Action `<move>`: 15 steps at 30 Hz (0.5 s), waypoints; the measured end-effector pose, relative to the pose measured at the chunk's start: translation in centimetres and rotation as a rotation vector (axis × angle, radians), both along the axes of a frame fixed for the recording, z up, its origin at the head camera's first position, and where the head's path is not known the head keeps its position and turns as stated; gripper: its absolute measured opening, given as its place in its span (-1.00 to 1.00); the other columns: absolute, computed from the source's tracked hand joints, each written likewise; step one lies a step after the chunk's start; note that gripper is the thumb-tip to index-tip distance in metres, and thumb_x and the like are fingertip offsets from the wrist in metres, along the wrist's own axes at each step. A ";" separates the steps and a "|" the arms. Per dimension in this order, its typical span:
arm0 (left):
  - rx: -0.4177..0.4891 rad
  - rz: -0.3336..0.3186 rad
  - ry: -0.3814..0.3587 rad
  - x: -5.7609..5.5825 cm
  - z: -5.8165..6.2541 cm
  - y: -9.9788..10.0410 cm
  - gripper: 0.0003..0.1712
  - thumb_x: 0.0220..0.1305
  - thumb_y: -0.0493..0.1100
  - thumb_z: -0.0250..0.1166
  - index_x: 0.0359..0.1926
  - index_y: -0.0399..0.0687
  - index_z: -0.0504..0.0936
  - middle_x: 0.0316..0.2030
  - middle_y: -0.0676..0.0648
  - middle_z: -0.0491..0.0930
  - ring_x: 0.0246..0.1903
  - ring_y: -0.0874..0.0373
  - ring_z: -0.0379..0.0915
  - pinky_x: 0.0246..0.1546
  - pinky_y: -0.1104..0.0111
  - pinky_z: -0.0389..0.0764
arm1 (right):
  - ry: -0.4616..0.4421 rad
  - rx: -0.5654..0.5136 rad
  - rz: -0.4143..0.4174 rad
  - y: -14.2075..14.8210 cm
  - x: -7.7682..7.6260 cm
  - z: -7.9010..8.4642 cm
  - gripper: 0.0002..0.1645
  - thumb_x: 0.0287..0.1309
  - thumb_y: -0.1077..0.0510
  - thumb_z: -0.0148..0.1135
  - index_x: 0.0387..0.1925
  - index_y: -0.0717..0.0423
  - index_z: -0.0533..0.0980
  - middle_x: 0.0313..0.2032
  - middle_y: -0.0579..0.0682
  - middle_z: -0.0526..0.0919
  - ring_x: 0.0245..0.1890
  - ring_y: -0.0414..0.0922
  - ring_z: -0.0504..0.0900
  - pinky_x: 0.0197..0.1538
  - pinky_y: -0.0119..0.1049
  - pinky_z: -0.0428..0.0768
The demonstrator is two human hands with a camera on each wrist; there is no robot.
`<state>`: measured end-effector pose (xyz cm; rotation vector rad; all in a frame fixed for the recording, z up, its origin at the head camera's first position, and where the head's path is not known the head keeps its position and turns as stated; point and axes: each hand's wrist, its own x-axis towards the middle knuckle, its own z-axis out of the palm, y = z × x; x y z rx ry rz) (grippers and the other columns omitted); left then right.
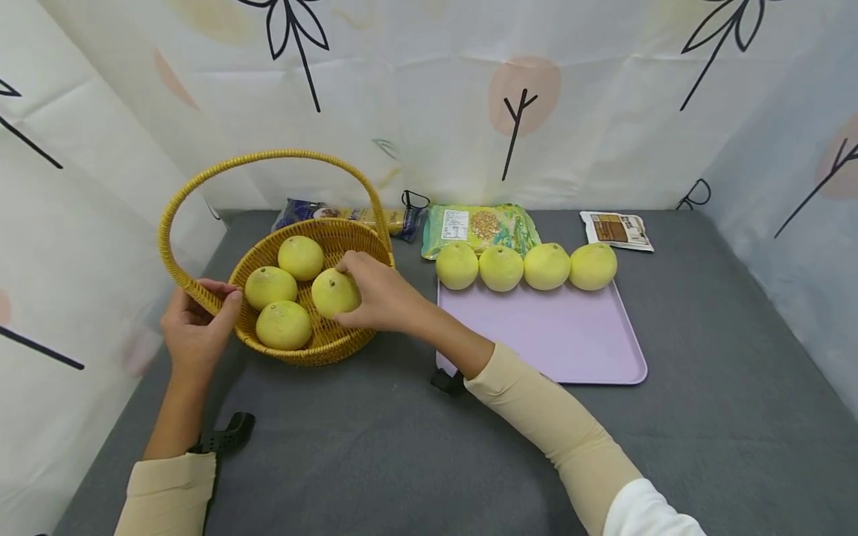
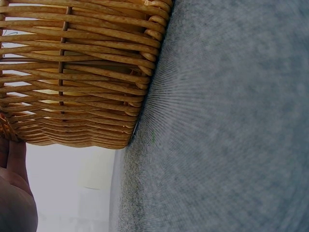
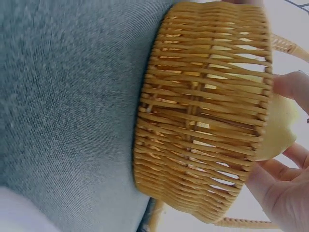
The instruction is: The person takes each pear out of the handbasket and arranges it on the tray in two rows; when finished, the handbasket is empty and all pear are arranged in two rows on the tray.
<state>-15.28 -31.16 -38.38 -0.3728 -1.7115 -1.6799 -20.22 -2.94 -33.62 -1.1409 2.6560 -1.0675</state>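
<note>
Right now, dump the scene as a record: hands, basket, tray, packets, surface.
left_hand: left hand grips the basket at the left base of its handle
right_hand: right hand holds a yellow-green fruit inside the basket; contact with its floor can't be told
basket_contents: three other fruits, left of the held one
tray: lilac tray, right of basket; row of four fruits along its far edge
packets: green packet behind the row; blue-and-yellow packet behind basket; small packet far right
surface: dark gray tabletop

Basket (image 1: 325, 354) looks glossy, ridged wicker to me; tray (image 1: 536, 331) smooth plastic; green packet (image 1: 481, 225) shiny film; table (image 1: 375, 447) matt cloth; fruit (image 1: 333, 293) matt.
</note>
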 end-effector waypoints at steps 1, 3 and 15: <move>-0.001 0.004 -0.002 0.0 0.0 0.0 -0.71 0.10 -0.57 0.30 -0.17 -0.72 0.46 -0.30 -0.23 0.67 -0.40 0.17 0.61 -0.40 0.55 0.60 | 0.003 -0.006 -0.001 0.2 0.2 0.1 -0.31 0.04 0.03 0.53 0.13 0.10 0.37 0.04 -0.01 0.48 -0.02 -0.15 0.49 -0.09 -0.29 0.55; 0.004 0.006 -0.005 0.0 0.0 0.1 -0.71 0.10 -0.57 0.31 -0.17 -0.72 0.46 -0.30 -0.22 0.67 -0.40 0.17 0.61 -0.40 0.55 0.60 | 0.003 -0.018 -0.003 0.7 0.6 0.5 -0.29 0.04 0.03 0.52 0.15 0.11 0.37 0.07 0.00 0.48 0.01 -0.15 0.49 -0.05 -0.26 0.55; -0.025 0.022 0.006 0.1 0.1 0.2 -0.72 0.10 -0.56 0.30 -0.18 -0.73 0.46 -0.31 -0.24 0.67 -0.42 0.18 0.60 -0.43 0.56 0.58 | 0.070 -0.117 -0.030 4.5 2.5 1.5 -0.26 -0.01 0.04 0.57 0.15 0.15 0.40 0.09 0.00 0.50 0.01 -0.16 0.50 0.00 -0.30 0.52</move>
